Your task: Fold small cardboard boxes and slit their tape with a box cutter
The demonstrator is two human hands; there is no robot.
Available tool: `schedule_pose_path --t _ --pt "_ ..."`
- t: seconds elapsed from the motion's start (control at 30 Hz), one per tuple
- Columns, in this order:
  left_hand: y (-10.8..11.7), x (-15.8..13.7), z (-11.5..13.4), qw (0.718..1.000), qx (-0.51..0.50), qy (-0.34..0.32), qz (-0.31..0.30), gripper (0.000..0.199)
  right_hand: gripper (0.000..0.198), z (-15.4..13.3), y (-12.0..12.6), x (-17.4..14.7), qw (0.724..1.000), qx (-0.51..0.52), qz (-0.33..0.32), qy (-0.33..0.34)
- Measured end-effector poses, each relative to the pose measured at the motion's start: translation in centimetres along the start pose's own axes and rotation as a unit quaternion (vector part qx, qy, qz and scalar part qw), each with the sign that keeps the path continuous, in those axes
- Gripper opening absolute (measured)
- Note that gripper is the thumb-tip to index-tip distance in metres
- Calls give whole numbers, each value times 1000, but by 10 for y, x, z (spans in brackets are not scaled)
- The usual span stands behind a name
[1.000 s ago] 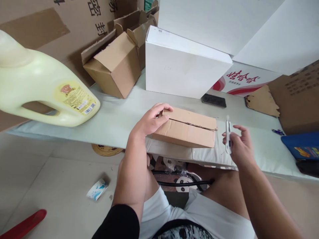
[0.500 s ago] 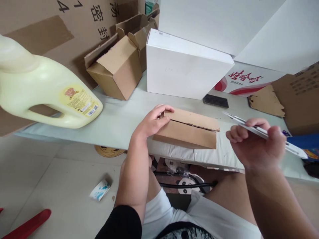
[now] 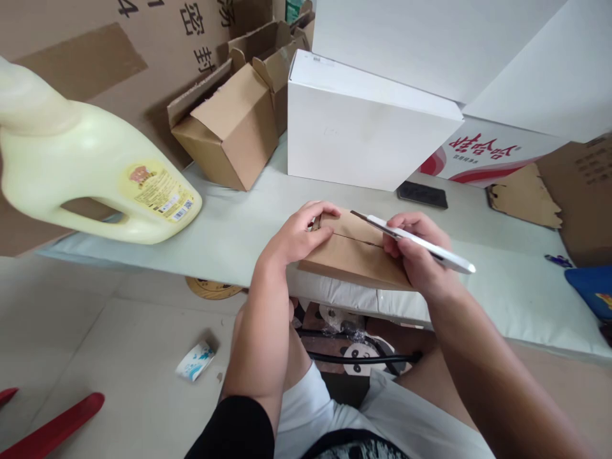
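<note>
A small brown cardboard box lies near the front edge of the padded surface, a seam running along its top. My left hand grips the box's left end, thumb on the top and fingers over the far edge. In my right hand is a white utility knife, held pen-like over the box's right part. Its dark blade points left above the top flap; whether the tip touches the cardboard I cannot tell. The right fingers rest at the box's right end and hide part of it.
A white box stands behind, with a black phone at its right. Left are a pale yellow jug and open cardboard boxes. A torn cardboard piece and blue packet lie right.
My right hand has swung left with the utility knife, from beside the cardboard box to over its top. The left hand keeps its hold, and the top seam looks narrower.
</note>
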State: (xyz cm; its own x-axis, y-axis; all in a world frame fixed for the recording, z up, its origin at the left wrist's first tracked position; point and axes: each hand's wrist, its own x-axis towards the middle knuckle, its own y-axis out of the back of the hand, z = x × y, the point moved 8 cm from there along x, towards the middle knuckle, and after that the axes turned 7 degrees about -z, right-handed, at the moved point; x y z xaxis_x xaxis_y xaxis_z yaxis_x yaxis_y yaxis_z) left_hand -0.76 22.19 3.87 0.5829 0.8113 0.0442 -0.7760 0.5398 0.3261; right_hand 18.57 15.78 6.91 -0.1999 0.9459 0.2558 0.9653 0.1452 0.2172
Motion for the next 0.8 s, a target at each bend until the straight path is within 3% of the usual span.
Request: schedule_pose_path --t 0.13,0.37,0.5,0.8 --pt "0 -1 1 1000 4 -7 -8 33 28 5 2 -5 1000 -6 14 -20" --pt "-4 -2 7 998 1 -44 -51 51 16 4 3 -7 997 -34 47 -52" --pt "-6 -2 7 997 -2 -48 -57 52 7 -3 -4 -8 996 -49 27 -70" --pt "-8 -3 7 997 -7 -40 -68 54 22 -18 -23 -2 995 -62 -75 -31"
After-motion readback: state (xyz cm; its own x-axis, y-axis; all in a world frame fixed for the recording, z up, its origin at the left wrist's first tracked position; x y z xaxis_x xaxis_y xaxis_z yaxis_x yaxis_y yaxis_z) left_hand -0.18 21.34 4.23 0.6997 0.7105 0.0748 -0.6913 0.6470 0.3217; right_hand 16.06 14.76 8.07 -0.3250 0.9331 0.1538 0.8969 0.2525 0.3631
